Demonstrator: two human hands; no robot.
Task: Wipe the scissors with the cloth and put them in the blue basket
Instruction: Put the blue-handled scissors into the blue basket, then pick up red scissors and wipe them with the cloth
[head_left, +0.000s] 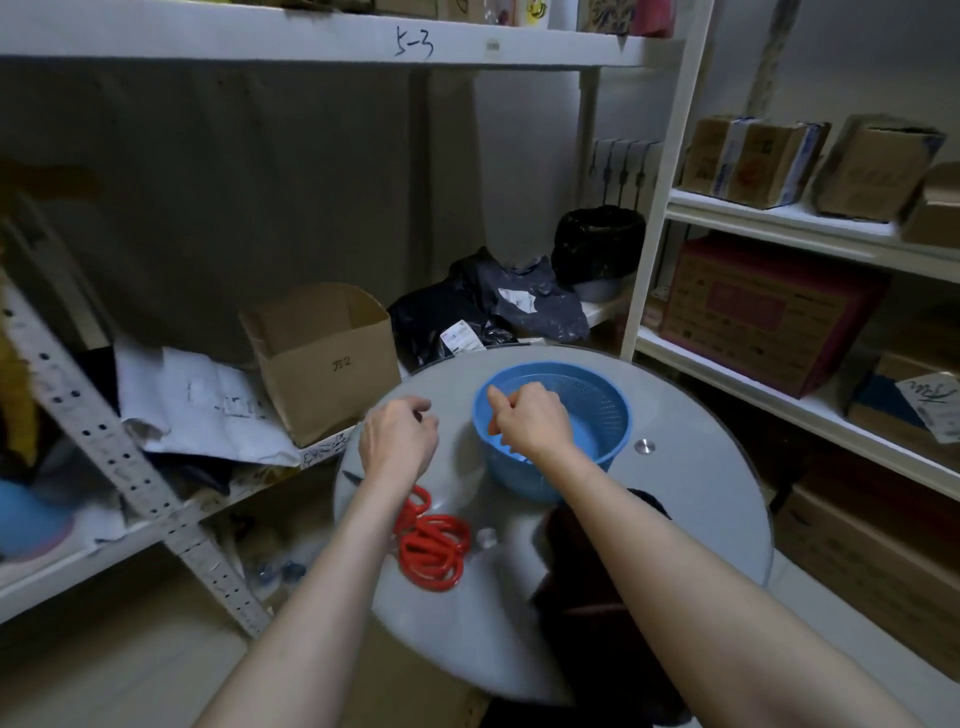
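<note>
Blue plastic, pierced with small holes, forms the basket (605, 410) that stands on the far right part of a round glass table (467, 623) in the centre of the frame. The right hand (535, 421) hangs over the basket's near left rim, knuckles up and fingers curled downward, one finger poking toward the upper left. A small orange-red piece (493, 427) shows beneath those fingers; the grip looks closed on it, and it may be a scissor handle, though the hand hides most of it.

The left hand (397, 436) sits just left of the basket, apart from it, above the table's far left edge. Its fingers are curled in toward the thumb, and I cannot tell whether anything lies between them.

The red scissors (434, 551), a heap of looped handles, lie on the glass at lower centre, partly beneath the left forearm and well short of the basket. A dark blade tip (352, 475) pokes out on the forearm's other side near the table's left edge.

The dark cloth (587, 587) lies bunched on the table's near right part, under the right forearm. A small metal disc (644, 446) sits in the glass just right of the basket.

Behind the table, an open cardboard box (322, 358) and black plastic bags (467, 312) rest on a low white shelf, and more cartons (769, 312) fill the shelves on the right.
</note>
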